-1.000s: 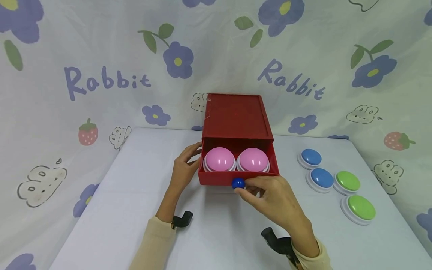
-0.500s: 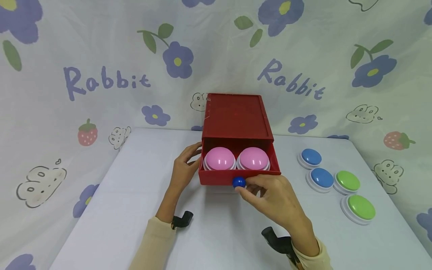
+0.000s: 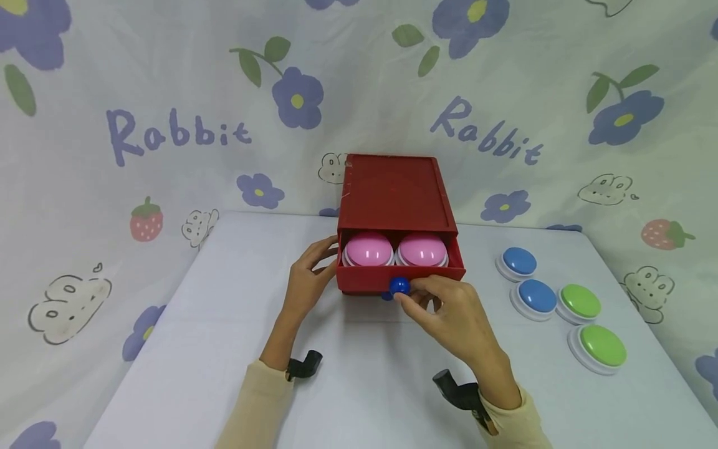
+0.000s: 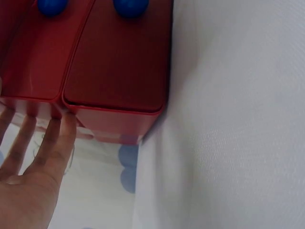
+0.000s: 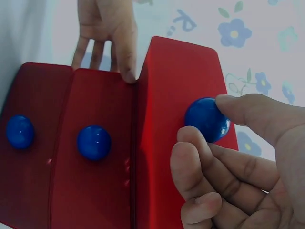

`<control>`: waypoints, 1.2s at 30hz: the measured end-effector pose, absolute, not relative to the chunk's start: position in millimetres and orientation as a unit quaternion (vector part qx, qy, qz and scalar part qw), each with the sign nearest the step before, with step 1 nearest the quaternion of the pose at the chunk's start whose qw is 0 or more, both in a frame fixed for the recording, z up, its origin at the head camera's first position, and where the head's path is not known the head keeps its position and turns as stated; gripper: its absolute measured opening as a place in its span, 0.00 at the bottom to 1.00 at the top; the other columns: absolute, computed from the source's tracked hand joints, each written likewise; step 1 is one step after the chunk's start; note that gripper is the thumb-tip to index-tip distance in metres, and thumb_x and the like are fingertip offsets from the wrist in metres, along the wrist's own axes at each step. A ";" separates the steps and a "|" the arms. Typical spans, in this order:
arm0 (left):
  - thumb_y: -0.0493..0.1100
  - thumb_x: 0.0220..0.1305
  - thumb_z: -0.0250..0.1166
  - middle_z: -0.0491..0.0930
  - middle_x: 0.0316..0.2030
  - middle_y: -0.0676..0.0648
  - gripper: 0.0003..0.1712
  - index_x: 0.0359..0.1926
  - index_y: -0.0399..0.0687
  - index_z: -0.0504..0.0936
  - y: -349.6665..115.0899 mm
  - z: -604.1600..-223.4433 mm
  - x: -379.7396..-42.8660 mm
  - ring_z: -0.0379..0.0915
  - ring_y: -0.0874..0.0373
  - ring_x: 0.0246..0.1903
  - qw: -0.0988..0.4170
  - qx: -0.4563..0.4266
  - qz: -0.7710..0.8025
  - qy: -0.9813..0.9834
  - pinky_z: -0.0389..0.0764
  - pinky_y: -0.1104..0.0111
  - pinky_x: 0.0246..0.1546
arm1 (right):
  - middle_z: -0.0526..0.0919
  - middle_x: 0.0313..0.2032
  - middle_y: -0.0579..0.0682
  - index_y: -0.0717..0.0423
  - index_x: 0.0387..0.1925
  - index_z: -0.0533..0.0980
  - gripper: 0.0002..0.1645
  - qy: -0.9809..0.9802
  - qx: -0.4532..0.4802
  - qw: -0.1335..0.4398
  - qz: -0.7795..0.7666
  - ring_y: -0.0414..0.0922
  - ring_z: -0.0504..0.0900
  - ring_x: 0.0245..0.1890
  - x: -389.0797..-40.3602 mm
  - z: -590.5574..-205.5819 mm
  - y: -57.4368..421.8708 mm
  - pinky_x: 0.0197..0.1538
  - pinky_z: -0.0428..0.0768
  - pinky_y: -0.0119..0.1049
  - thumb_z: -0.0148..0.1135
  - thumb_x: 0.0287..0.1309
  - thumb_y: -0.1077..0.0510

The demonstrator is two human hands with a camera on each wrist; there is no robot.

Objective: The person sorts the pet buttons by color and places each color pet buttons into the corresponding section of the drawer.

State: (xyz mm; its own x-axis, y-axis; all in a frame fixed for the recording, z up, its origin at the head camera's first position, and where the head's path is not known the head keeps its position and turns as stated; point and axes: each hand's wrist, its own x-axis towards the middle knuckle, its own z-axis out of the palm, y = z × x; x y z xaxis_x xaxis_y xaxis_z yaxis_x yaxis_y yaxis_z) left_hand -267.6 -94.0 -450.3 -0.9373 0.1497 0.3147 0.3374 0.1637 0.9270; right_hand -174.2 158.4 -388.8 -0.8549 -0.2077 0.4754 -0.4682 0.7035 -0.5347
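Observation:
A red drawer box (image 3: 395, 193) stands at the back of the table, its top drawer (image 3: 364, 278) partly pulled out. Inside the drawer lie two pink domed push buttons (image 3: 368, 249) with white bases, side by side, their rear parts close to the box's opening. My right hand (image 3: 451, 315) pinches the drawer's round blue knob (image 5: 207, 120) between thumb and fingers. Against the box's left side rests my left hand (image 3: 305, 280), fingers extended and touching the wall. Below, two lower drawers (image 5: 93, 191) are closed, each with its own blue knob.
To the right of the box, two blue push buttons (image 3: 536, 295) and two green push buttons (image 3: 603, 346) lie on the white tabletop (image 3: 224, 299). A patterned cloth (image 3: 359, 93) with flowers and rabbits hangs behind the box.
My right hand has moved the top drawer inward, away from me, by its knob. Less of the drawer's inside shows now. The left hand stays at the box's side.

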 end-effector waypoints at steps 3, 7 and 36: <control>0.39 0.69 0.66 0.75 0.63 0.46 0.27 0.67 0.43 0.75 -93.7 -450.1 -268.0 0.76 0.49 0.59 0.075 -0.161 -0.623 -0.762 0.80 0.63 0.55 | 0.82 0.26 0.39 0.55 0.35 0.86 0.10 -0.900 0.185 0.193 0.344 0.35 0.76 0.25 -176.3 -390.9 158.4 0.28 0.79 0.31 0.79 0.51 0.58; 0.38 0.68 0.66 0.75 0.63 0.46 0.27 0.67 0.43 0.75 -94.1 -455.8 -270.9 0.76 0.51 0.58 0.073 -0.162 -0.627 -0.758 0.80 0.59 0.55 | 0.82 0.26 0.38 0.55 0.35 0.86 0.10 -0.897 0.186 0.193 0.352 0.34 0.76 0.25 -178.1 -393.9 158.2 0.28 0.79 0.30 0.78 0.51 0.59; 0.45 0.67 0.68 0.75 0.61 0.56 0.27 0.66 0.59 0.77 -96.2 -481.8 -287.1 0.76 0.59 0.57 0.086 -0.167 -0.637 -0.747 0.81 0.67 0.52 | 0.85 0.28 0.45 0.60 0.37 0.85 0.13 -0.883 0.198 0.220 0.365 0.35 0.79 0.24 -194.6 -395.8 155.7 0.29 0.82 0.31 0.78 0.52 0.57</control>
